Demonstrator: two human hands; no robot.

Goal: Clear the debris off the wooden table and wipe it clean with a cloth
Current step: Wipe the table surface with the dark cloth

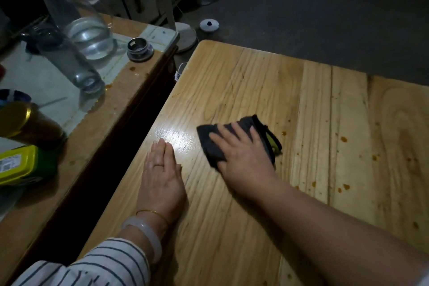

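Presently, cloth (212,150) lay mid-table (255,81), flattened under right hand (243,155): fingers straight, palm pressing, nothing gripped. Left hand (162,172) rested flat and relaxed on bare wood just left of it, not touching. Cloth judged soft, light, limp; likely bunches if pinched, best driven by flat palm pressure. Orange spots (343,139) lay to its right.

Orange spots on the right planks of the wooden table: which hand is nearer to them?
Right. The right hand, pressing the dark cloth, lies just left of the orange spots. The left hand rests flat farther left, near the left edge of the wooden table.
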